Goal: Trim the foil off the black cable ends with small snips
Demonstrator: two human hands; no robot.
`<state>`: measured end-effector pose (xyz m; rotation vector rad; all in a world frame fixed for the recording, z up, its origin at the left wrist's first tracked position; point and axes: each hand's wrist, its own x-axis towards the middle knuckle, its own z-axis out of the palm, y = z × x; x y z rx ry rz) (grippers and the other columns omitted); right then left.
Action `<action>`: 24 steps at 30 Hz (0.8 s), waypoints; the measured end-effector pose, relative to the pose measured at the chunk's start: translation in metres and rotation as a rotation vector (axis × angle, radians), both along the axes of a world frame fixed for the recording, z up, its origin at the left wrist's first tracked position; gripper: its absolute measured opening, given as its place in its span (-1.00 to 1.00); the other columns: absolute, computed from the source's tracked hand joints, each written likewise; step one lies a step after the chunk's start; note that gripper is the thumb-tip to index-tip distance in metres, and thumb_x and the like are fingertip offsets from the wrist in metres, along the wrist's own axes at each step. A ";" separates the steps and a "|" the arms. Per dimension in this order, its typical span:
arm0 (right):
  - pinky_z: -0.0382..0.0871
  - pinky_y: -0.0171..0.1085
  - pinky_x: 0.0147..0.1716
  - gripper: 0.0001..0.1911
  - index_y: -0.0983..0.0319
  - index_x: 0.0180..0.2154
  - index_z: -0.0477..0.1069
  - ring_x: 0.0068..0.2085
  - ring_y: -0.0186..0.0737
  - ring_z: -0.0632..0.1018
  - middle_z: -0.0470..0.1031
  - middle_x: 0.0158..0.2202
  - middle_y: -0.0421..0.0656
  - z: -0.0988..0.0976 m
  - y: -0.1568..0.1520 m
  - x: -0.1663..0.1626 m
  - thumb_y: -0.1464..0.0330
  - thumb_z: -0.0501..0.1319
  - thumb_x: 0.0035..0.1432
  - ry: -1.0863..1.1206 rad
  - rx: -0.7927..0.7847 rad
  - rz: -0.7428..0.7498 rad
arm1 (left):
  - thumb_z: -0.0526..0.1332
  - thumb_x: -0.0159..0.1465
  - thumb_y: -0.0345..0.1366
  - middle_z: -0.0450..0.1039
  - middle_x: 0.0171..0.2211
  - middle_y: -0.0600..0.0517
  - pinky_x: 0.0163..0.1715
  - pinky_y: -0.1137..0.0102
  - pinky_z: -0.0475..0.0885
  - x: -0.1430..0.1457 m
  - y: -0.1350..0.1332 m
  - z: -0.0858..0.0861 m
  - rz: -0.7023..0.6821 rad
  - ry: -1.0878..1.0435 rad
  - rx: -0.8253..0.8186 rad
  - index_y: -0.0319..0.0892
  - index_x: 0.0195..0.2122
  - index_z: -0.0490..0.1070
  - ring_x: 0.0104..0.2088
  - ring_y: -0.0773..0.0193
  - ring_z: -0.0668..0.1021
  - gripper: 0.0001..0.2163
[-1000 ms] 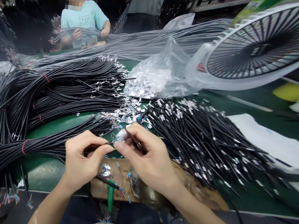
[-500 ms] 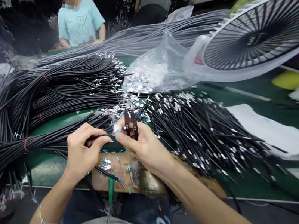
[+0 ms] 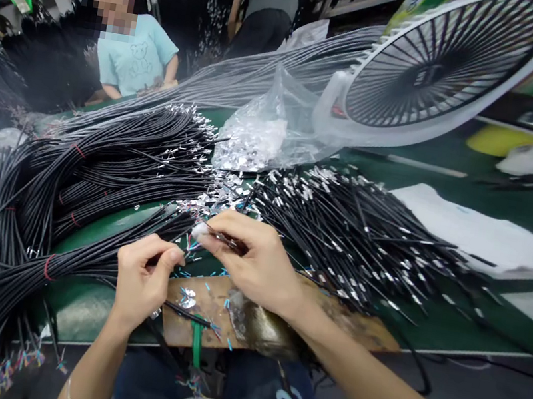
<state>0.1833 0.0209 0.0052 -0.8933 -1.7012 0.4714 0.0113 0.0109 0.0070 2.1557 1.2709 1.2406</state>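
Observation:
My left hand is closed, thumb pressed on the bent forefinger; what it pinches is hidden. Just right of it, my right hand is wrapped round dark thread snips, mostly covered by the fingers. White wrapping covers its thumb tip. Small coloured wires show below that thumb. Under both hands lies a worn wooden board with blue wire bits, foil scraps and a short length of black cable on it.
Bundled black cables fill the left; loose black cables lie right. Behind stand a plastic bag of scraps and a white fan. A metal piece sits on the board. A person works across the table.
My right hand has turned over, so the snips, upright before, now lie mostly hidden in the fingers. My left hand has shifted slightly down and left, apart from the right. The view has moved a little.

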 end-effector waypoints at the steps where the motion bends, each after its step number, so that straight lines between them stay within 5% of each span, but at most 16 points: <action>1: 0.27 -0.37 -0.49 -0.82 0.27 -0.49 0.39 -0.48 -0.36 0.40 0.42 -0.51 -0.18 0.000 -0.001 -0.002 0.44 0.14 0.17 0.011 0.003 0.040 | 0.14 0.24 -0.34 0.35 -0.65 0.12 -0.62 0.49 0.18 0.000 0.000 0.000 -0.006 0.003 -0.004 -0.20 -0.58 0.44 -0.63 0.42 0.34 -0.75; 5: 0.23 -0.37 -0.51 -0.85 0.29 -0.48 0.39 -0.50 -0.38 0.35 0.36 -0.54 -0.21 0.002 -0.004 -0.003 0.44 0.16 0.13 0.045 -0.016 0.053 | 0.18 0.22 -0.34 0.39 -0.63 0.11 -0.59 0.50 0.23 0.001 -0.001 -0.003 -0.012 -0.021 -0.047 -0.19 -0.55 0.47 -0.60 0.42 0.39 -0.79; 11: 0.22 -0.36 -0.57 -0.78 0.27 -0.45 0.37 -0.55 -0.37 0.33 0.34 -0.58 -0.24 0.001 -0.002 -0.005 0.31 0.07 0.17 0.066 -0.336 0.075 | 0.29 0.12 -0.41 0.40 -0.59 0.15 -0.58 0.56 0.27 0.003 -0.002 -0.003 0.020 -0.234 0.090 -0.17 -0.50 0.48 -0.57 0.45 0.40 -0.93; 16: 0.40 -0.27 -0.29 -0.77 0.25 -0.23 0.46 -0.29 -0.23 0.52 0.54 -0.30 -0.11 0.001 -0.005 -0.009 0.31 0.08 0.16 0.076 -0.268 0.059 | 0.28 0.13 -0.44 0.40 -0.58 0.15 -0.57 0.58 0.29 0.003 -0.002 -0.002 0.063 -0.309 0.138 -0.18 -0.47 0.48 -0.56 0.47 0.41 -0.93; 24: 0.37 -0.32 -0.40 -0.73 0.25 -0.27 0.54 -0.41 -0.28 0.50 0.52 -0.45 -0.13 0.007 -0.008 -0.007 0.38 0.05 0.19 0.031 -0.218 0.176 | 0.28 0.13 -0.46 0.42 -0.57 0.14 -0.57 0.58 0.31 0.003 -0.004 -0.003 0.088 -0.291 0.140 -0.18 -0.47 0.48 -0.55 0.47 0.43 -0.93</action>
